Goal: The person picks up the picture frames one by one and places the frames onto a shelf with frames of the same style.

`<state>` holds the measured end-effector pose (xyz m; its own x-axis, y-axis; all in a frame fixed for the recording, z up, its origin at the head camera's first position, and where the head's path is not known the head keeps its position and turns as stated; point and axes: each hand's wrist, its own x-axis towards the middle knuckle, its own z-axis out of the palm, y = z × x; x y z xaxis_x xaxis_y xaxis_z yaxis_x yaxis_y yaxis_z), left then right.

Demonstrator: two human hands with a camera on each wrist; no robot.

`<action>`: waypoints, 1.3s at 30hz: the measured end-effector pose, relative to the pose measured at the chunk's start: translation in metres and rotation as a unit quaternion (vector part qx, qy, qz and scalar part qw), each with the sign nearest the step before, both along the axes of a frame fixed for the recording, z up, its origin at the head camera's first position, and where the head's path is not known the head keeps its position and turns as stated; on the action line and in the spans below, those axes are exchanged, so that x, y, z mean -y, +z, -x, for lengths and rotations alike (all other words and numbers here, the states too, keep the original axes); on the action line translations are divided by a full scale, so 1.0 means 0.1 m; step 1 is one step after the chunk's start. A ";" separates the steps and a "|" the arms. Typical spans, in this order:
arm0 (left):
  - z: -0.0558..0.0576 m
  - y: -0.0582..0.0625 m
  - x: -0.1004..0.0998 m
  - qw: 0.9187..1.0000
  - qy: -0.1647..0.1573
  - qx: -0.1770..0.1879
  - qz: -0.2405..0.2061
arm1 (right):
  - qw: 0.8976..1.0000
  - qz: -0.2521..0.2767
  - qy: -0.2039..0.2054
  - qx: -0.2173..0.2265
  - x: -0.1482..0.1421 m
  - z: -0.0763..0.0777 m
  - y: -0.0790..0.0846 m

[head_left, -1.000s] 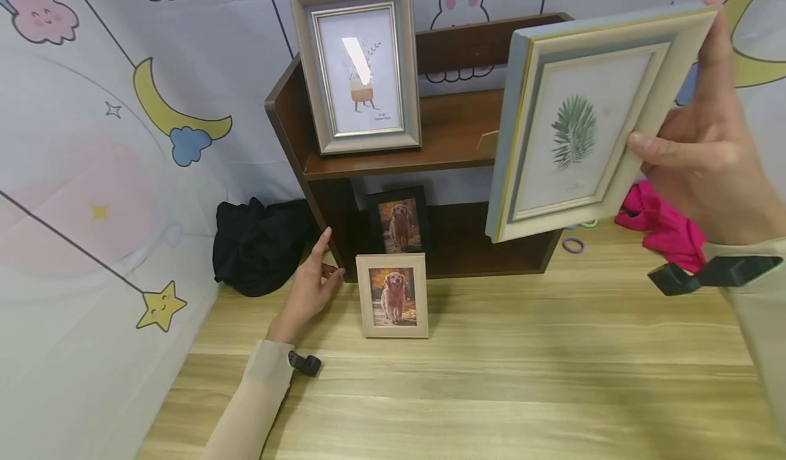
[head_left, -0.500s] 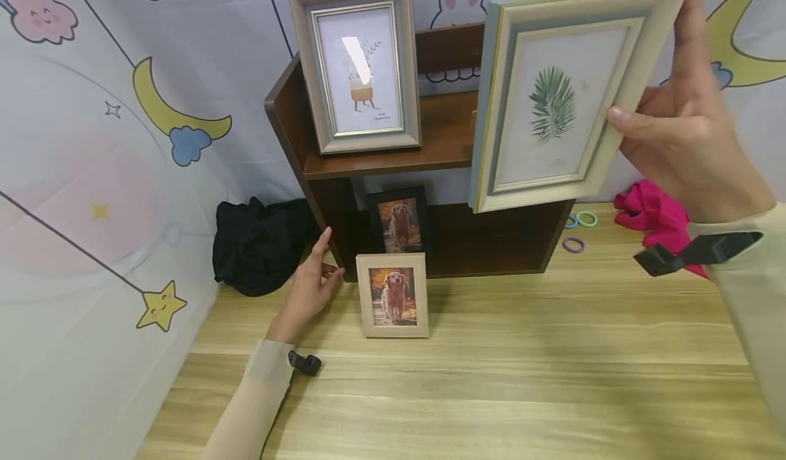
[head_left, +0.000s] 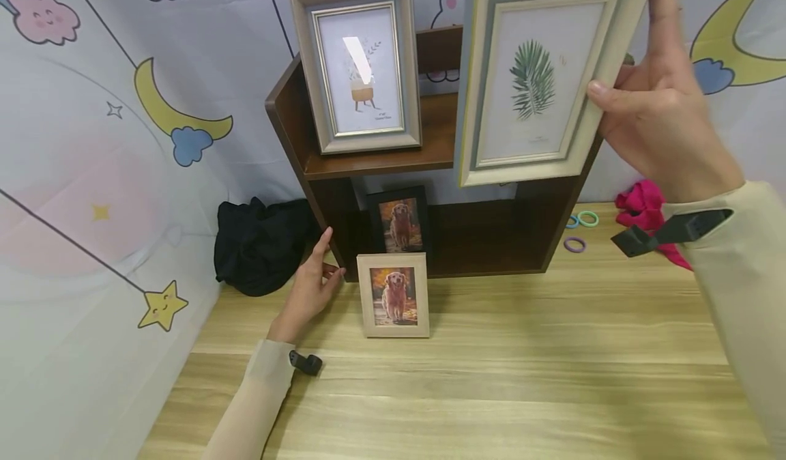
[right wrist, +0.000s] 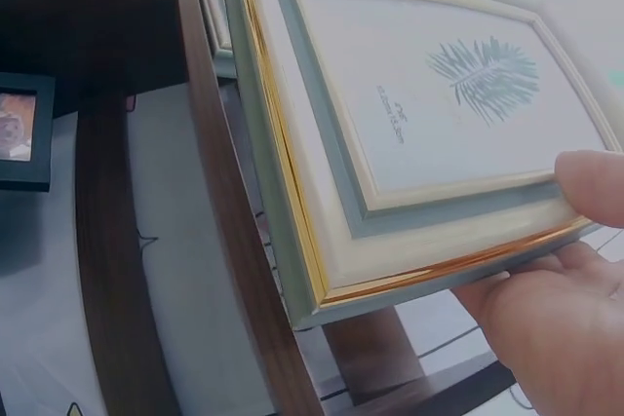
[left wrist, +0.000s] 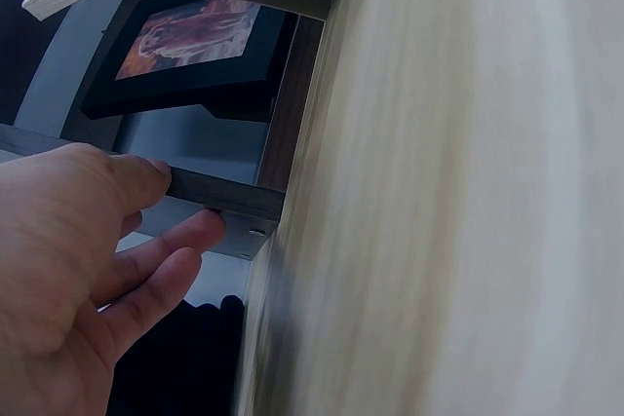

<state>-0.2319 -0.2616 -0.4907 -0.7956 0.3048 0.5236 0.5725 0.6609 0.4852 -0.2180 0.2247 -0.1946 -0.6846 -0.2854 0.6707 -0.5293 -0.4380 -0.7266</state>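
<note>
Cream frame (head_left: 555, 98), gold-edged, 1 green leaf (head_left: 533, 81).

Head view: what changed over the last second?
The right hand carried the leaf-print frame left and up in the picture, turning it to face the camera more squarely. No new hold, none let go. Unchanged: left hand at the left side of the shelf, plant-print frame, black dog frame, beige dog frame.

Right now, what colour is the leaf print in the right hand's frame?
The leaf print is green on white, clearest in the head view.
</note>
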 end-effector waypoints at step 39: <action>-0.02 0.02 -0.02 1.000 -0.004 -0.012 0.001 | 0.993 -0.001 -0.087 0.082 0.38 0.52 0.21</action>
<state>-0.2298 -0.2600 -0.4890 -0.7811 0.3111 0.5413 0.5882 0.6574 0.4710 -0.2701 0.1871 -0.1737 -0.8234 -0.1549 0.5459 -0.4714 -0.3487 -0.8100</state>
